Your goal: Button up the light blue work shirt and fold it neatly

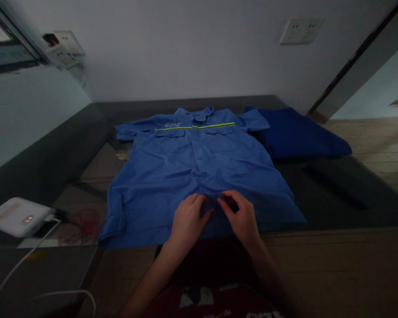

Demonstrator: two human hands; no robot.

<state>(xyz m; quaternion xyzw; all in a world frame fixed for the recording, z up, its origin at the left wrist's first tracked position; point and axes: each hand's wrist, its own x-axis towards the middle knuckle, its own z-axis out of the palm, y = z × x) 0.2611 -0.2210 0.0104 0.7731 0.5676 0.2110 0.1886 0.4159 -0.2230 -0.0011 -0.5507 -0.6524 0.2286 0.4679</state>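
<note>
A blue short-sleeved work shirt (185,168) with a yellow-green chest stripe lies face up on a dark glass table (334,185), collar away from me. My left hand (187,218) and my right hand (240,216) meet at the lower end of the shirt's button placket, near the hem. Both pinch the cloth there, fingertips almost touching each other. Whatever sits between the fingertips is hidden by the fingers and the dim light.
A folded darker blue garment (301,132) lies to the right of the shirt. A white box-like device (16,216) with a white cable (27,256) sits at the table's left front. Wall sockets (301,30) are above, and a doorway opens at the right.
</note>
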